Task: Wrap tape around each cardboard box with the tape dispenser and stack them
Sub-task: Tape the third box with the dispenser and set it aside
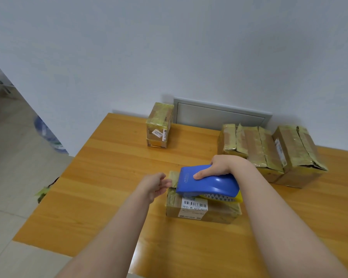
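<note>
Head view: five boxes, one dispenser, two hands

Left hand (156,185), fingers loosely spread, sits at the left end of the near cardboard box (201,212), mid-bench (109,177). One upright taped box (159,125) at back. One blue tape dispenser (207,183) lies atop the near box, right hand (222,165) fingers curled round it. Three taped boxes (269,151) side by side, far right.

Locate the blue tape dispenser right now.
Head view, centre: the blue tape dispenser sits atop the near cardboard box, held by the right hand, with the left hand beside it.
</note>
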